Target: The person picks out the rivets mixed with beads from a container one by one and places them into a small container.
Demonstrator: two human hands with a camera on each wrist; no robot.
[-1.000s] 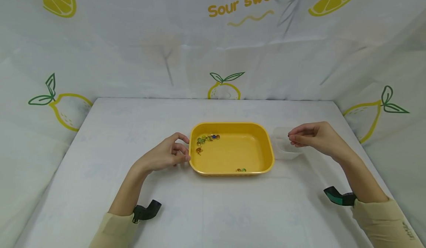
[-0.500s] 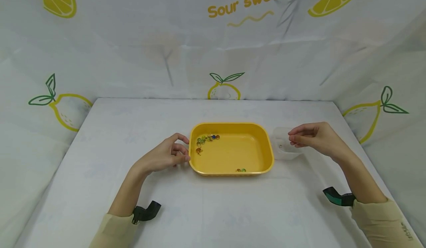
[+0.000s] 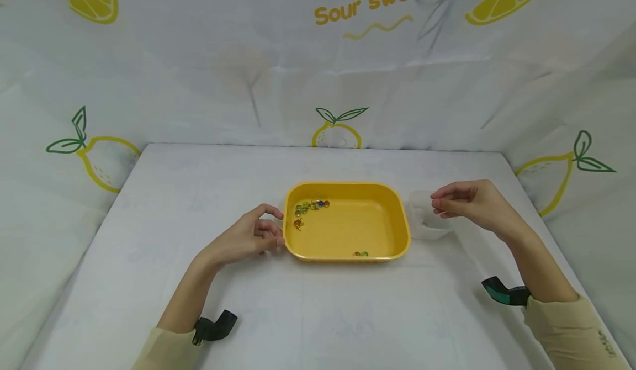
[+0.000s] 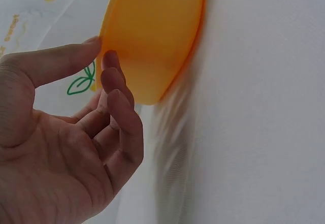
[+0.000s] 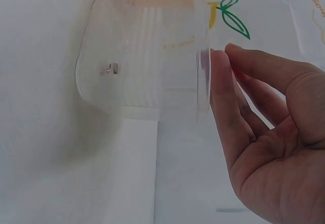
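Observation:
My left hand (image 3: 250, 234) stays at the left end of a yellow tray (image 3: 358, 221), fingers loosely bent. In the left wrist view its thumb tip meets the tray's rim (image 4: 106, 18), fingertips by the outer wall. Several green, amber and blue glass marbles (image 3: 305, 208) lie at the tray's left, beside a small gold-coloured cluster (image 3: 298, 224). My right hand (image 3: 467, 201) hovers at a clear plastic box (image 3: 431, 233), thumb and fingertips close together with nothing visible between them. Inside the box shows a small shiny metallic piece (image 5: 112, 69).
Two more marbles (image 3: 361, 254) sit along the tray's front wall. The clear box stands right beside the tray's right end on a white-covered table (image 3: 328, 309). Lemon-printed cloth (image 3: 223, 72) hangs behind and at both sides.
A small dark piece pinched in my right fingertips a second ago has dropped into the clear box. My left hand has shifted slightly down; the tray and marbles stay put.

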